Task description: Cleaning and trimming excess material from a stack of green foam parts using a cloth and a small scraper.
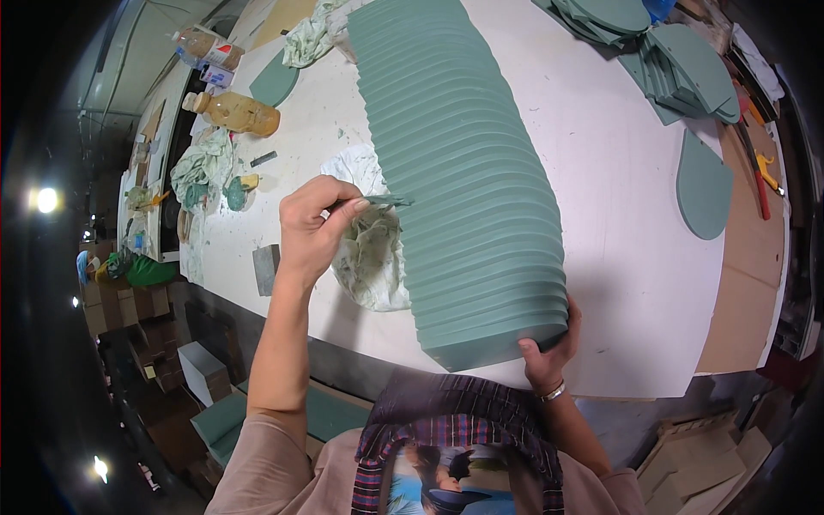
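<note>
A long row of overlapping green panels (pixel 481 189) with rounded edges runs away from me along the table. My left hand (pixel 313 219) is closed in a pinch on a thin, dark green strip (pixel 390 200). Its tip meets the left edge of the row; whether it is cloth or a tool I cannot make out. At the near right corner, my right hand (pixel 551 354) grips the closest panel, thumb on its front face and fingers round the side. Beneath my left hand lies a crumpled white cloth (pixel 373 266) with green stains.
Bottles, including one of yellowish liquid (pixel 236 113), stained rags (pixel 202 167) and a grey block (pixel 266 270) are on the left. Loose green panels (pixel 682 73) are piled at the far right, near a red-handled tool (pixel 761 184). Cardboard boxes (pixel 699 463) stand below the table.
</note>
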The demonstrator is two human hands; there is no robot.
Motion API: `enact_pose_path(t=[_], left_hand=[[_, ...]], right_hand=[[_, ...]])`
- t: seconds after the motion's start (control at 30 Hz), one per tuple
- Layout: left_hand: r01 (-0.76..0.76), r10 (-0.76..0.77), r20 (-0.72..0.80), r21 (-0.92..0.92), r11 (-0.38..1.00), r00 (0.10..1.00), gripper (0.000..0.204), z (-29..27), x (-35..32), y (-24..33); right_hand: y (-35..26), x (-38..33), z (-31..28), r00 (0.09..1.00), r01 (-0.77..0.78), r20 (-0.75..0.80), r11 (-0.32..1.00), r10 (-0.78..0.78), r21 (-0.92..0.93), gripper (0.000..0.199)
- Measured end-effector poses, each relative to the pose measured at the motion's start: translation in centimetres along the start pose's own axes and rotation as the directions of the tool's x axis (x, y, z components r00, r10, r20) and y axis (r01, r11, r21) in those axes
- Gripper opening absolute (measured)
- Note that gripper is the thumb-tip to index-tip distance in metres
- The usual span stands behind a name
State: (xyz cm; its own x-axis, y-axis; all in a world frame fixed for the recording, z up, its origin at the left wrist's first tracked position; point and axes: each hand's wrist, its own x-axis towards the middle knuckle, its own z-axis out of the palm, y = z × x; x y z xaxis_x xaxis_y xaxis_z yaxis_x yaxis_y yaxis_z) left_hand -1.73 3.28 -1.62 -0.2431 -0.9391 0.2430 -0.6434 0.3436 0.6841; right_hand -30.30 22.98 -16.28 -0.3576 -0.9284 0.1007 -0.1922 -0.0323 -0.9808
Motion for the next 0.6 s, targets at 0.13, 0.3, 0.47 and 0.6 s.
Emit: enact_pose_path(t=[0.13,0.3,0.47,0.6], left_hand=[[-0.030,0.024,0.055,0.097,0.995,0.998,0.007,-0.4,-0.2,0.4],[-0.021,0.021,0.001,0.026,0.999,1.000,0.008,-0.1,-0.2,0.4],[0.028,-0.030,0.064,0.038,0.999,0.997,0.009,-1.1,-1.2,0.5],[0.026,-0.027,0.113,0.012,1.000,0.993,0.009,-0.7,-1.5,0.2]], right_hand=[[0.1,-0.1,0.0,1.000,0.009,-0.005,1.000,-0.009,-0.010,0.100],[-0.1,-0.1,0.0,1.000,0.002,0.003,1.000,-0.002,-0.018,0.101],[0.2,-0.1,0.1,1.000,0.006,-0.011,1.000,-0.006,0.013,0.101],[0.0,0.0,0.0,1.000,-0.008,-0.002,1.000,0.008,0.005,0.102]])
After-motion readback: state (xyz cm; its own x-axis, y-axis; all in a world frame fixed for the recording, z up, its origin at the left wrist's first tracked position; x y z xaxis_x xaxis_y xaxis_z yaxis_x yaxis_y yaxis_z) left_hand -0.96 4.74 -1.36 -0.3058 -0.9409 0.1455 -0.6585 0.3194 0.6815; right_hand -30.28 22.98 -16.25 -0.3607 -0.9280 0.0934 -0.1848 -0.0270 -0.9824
